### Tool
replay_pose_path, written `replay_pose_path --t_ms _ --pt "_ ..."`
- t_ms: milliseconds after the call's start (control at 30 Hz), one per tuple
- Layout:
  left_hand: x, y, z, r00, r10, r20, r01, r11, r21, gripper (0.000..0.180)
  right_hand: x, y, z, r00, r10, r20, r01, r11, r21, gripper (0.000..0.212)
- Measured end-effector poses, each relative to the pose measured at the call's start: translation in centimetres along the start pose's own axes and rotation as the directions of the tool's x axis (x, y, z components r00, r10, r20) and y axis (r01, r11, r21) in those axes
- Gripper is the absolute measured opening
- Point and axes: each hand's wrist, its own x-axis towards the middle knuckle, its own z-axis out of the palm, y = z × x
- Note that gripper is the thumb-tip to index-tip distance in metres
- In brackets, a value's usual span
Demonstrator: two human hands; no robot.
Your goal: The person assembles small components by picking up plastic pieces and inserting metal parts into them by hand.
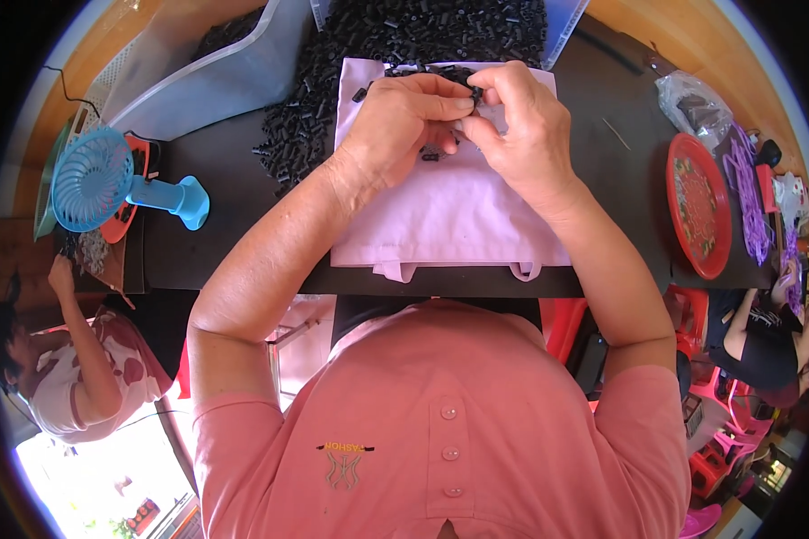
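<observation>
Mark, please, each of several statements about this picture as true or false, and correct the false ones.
1. The left grip and the right grip meet at a small black piece. True.
2. The fan stands at the right of the picture. False: the blue fan stands at the left.
3. The red tray lies to the right of the pink cloth. True.
4. All black pieces are inside containers. False: many loose black pieces lie on the dark table.
</observation>
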Motion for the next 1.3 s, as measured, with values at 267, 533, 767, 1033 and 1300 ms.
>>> replay_pose_path --t_ms 267,533,767,1033,1300 --pt "-0.1 0.1 0.0 0.999 -0.035 0.028 0.035 0.999 -0.012 0.017 0.1 -0.1 -0.1 0.998 -0.061 0.000 0.061 0.996 -0.066 0.035" --pt "0.4 -0.3 -0.3 0.995 -0.016 0.096 0.030 0.989 -0.144 0.018 0.0 0.3 -0.2 0.994 -0.095 -0.049 0.093 0.995 -0.037 0.032" --pt "0.0 0.5 0.0 0.996 -0.042 0.083 0.048 0.997 -0.063 0.020 0.0 0.7 -0.9 0.996 -0.048 -0.080 0.052 0.997 0.057 0.031" --pt "-0.2 0.7 0.3 0.988 -0.003 0.153 0.012 0.998 -0.059 0.021 0.3 0.0 -1.9 0.995 -0.072 -0.072 0.079 0.992 0.098 0.028" --pt "-0.5 0.8 1.2 0.984 0.154 0.092 -0.168 0.971 0.169 0.017 0.4 0.3 -0.7 0.989 -0.128 -0.077 0.138 0.979 0.152 0.034"
